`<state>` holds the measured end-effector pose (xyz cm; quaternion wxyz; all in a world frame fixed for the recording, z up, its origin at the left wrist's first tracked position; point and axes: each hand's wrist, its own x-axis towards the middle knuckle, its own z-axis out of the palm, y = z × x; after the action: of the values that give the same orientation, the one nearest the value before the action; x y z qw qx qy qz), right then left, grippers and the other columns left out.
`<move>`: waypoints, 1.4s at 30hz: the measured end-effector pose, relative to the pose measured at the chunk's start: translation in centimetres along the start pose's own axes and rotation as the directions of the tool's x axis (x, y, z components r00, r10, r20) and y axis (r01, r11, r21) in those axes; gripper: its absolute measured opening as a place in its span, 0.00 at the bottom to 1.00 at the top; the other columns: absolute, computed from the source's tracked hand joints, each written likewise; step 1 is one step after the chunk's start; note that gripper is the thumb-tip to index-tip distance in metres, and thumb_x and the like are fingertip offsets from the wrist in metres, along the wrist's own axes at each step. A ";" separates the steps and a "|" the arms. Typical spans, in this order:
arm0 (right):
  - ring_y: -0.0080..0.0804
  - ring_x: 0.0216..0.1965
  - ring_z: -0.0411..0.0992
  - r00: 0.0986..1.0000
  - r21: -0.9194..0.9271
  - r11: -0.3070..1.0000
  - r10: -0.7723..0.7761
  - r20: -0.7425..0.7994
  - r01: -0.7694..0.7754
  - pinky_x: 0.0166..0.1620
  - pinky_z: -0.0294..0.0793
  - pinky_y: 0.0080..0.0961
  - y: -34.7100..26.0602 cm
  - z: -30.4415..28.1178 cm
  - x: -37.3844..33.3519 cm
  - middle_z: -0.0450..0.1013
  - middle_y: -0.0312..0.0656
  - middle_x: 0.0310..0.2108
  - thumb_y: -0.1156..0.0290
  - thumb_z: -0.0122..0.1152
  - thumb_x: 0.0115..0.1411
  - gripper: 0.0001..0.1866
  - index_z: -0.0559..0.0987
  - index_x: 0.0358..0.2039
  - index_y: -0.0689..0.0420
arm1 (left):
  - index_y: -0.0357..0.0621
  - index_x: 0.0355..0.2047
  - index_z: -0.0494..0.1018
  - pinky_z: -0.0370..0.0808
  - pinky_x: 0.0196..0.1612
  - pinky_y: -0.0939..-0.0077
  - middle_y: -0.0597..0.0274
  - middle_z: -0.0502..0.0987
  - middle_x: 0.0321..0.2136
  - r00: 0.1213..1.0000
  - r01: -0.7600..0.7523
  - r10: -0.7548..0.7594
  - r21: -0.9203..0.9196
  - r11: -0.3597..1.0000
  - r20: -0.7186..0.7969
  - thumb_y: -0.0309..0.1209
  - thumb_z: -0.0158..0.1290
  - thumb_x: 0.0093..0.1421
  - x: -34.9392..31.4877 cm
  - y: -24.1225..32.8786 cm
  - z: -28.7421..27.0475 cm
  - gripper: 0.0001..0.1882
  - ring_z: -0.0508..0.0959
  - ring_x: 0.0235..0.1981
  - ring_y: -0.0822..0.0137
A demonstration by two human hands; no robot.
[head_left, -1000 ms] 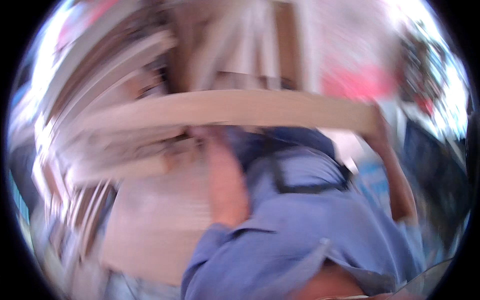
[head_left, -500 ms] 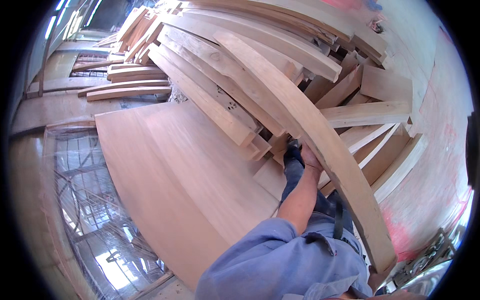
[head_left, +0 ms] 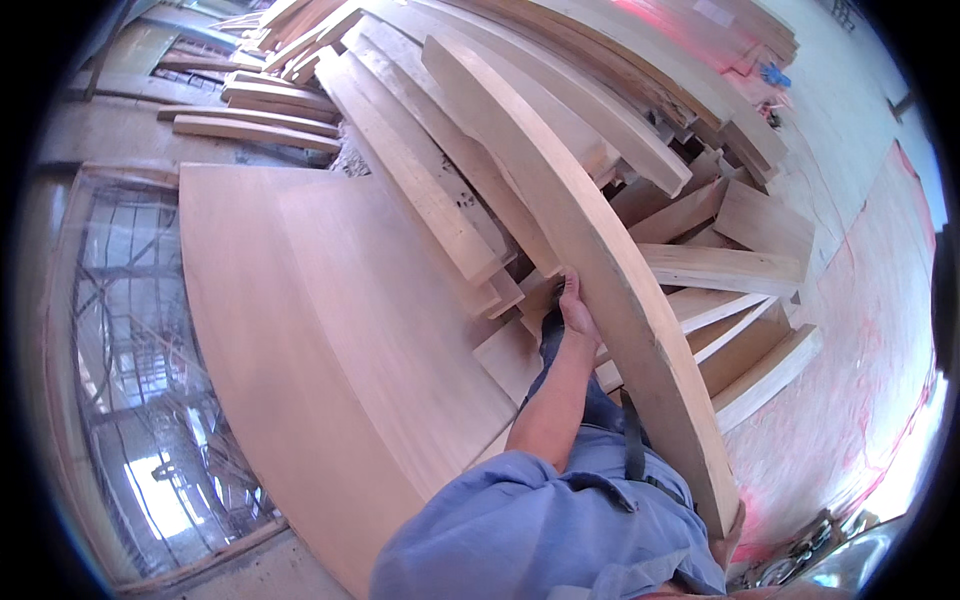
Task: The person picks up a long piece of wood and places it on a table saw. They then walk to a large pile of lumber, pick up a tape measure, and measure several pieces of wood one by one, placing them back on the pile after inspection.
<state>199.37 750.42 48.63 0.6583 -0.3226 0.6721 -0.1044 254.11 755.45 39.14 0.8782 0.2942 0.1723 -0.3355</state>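
A long, thick wooden plank (head_left: 610, 260) runs slantwise from the far middle toward me at the lower right, its far part over the stacked boards. My left hand (head_left: 578, 312) is closed on its left edge about midway along, thumb up along the side and the other fingers hidden by the wood. At the plank's near end, my right hand (head_left: 728, 540) grips beside my body, mostly hidden behind the wood and my shirt. Below the plank lie rough boards (head_left: 420, 190) in a stack, and shorter offcuts (head_left: 720, 265) sit to its right.
To the left lies a wide, smooth wooden panel (head_left: 300, 330). Beyond its left edge is a framed sheet of glass or clear film (head_left: 140, 350). Narrow wood strips (head_left: 260, 125) are piled at the far left. Pink-stained sheeting (head_left: 840, 400) covers the floor at right.
The plank's near end and both my hands have shifted left in the picture. The view has also moved, so the panel and stacks sit higher. My left thumb now shows against the plank's side.
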 end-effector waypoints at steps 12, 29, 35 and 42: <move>0.45 0.41 0.78 0.838 0.178 0.846 0.427 0.340 -0.503 0.37 0.81 0.41 2.7 4.3 8.9 0.76 0.48 0.47 0.43 0.44 0.62 0.35 0.71 0.58 0.59 | 0.30 0.64 0.55 0.65 0.64 0.57 0.39 0.65 0.61 0.742 0.517 0.443 0.850 0.101 -0.504 0.51 0.68 0.44 4.1 5.0 4.7 0.56 0.67 0.62 0.47; 0.47 0.29 0.79 0.825 0.183 0.806 0.533 0.189 -0.562 0.22 0.76 0.37 2.5 7.3 16.8 0.79 0.51 0.36 0.37 0.38 0.63 0.37 0.75 0.53 0.57 | 0.43 0.44 0.76 0.75 0.24 0.74 0.66 0.79 0.28 0.936 0.140 0.220 0.866 0.479 -0.274 0.38 0.55 0.64 6.7 -0.1 -8.2 0.14 0.78 0.21 0.72; 0.40 0.26 0.77 0.794 0.110 0.805 0.534 0.292 -0.582 0.22 0.75 0.32 2.2 6.0 16.1 0.78 0.51 0.38 0.34 0.39 0.64 0.38 0.74 0.54 0.57 | 0.43 0.48 0.76 0.77 0.26 0.74 0.63 0.79 0.32 0.951 0.115 0.188 0.845 0.522 -0.245 0.43 0.53 0.65 6.0 -0.6 -8.4 0.18 0.79 0.24 0.71; 0.35 0.20 0.74 0.845 0.233 0.815 0.483 0.231 -0.530 0.17 0.72 0.26 3.7 3.6 15.5 0.75 0.45 0.33 0.35 0.46 0.63 0.36 0.72 0.53 0.56 | 0.42 0.54 0.71 0.77 0.38 0.69 0.61 0.77 0.41 0.958 0.224 0.000 0.751 0.622 -0.286 0.46 0.51 0.66 3.8 1.2 -6.7 0.24 0.78 0.36 0.66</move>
<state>202.82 745.47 33.48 0.7540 -0.0398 0.6556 0.0049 256.94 758.61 32.59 0.6124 0.6729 0.1418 -0.3900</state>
